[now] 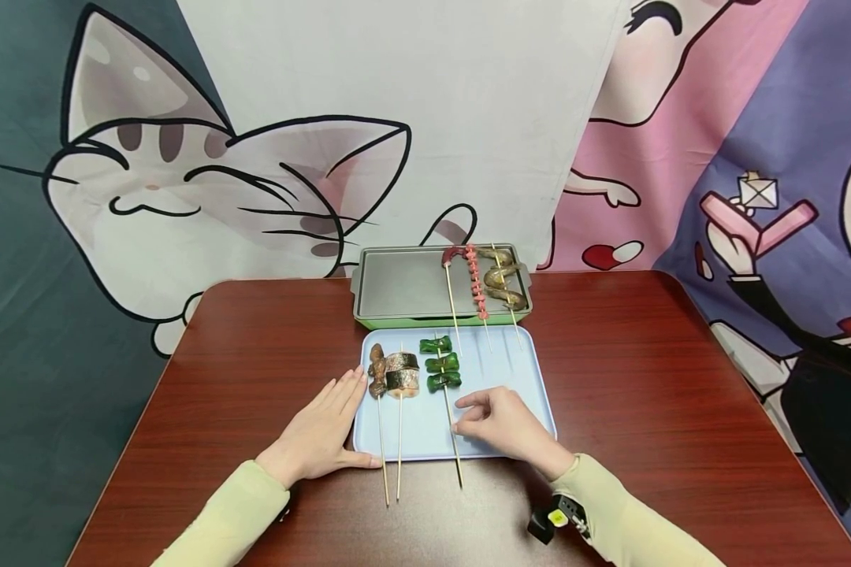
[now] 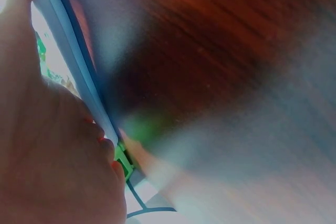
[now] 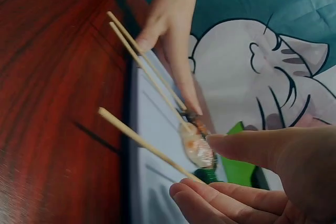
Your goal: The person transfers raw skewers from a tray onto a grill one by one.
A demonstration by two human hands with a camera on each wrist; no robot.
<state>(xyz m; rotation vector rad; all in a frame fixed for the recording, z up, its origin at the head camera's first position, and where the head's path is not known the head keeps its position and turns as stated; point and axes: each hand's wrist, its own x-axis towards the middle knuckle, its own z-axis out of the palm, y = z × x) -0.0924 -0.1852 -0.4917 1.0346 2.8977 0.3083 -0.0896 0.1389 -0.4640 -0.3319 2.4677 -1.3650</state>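
On the light blue tray [image 1: 499,374] lies a skewer of folded green pepper pieces [image 1: 443,363], its stick jutting past the front rim. My right hand [image 1: 507,421] is at this stick, thumb and fingertips beside it with a gap between them. Flat along the tray's left edge rests my left hand [image 1: 322,429], fingers straight, thumb at the front left corner. Close to its fingertips are a skewer of brown pieces [image 1: 377,370] and a skewer of pale pieces with dark bands [image 1: 402,374]. In the right wrist view, the pepper stick [image 3: 149,145] runs up to my fingertips.
Behind the tray stands a green grill [image 1: 411,283] with a grey top. A skewer with a dark red curled piece [image 1: 452,253], one of pink pieces [image 1: 476,279] and one of wavy brownish food [image 1: 499,277] lie on its right side. The wooden table [image 1: 255,346] extends around both.
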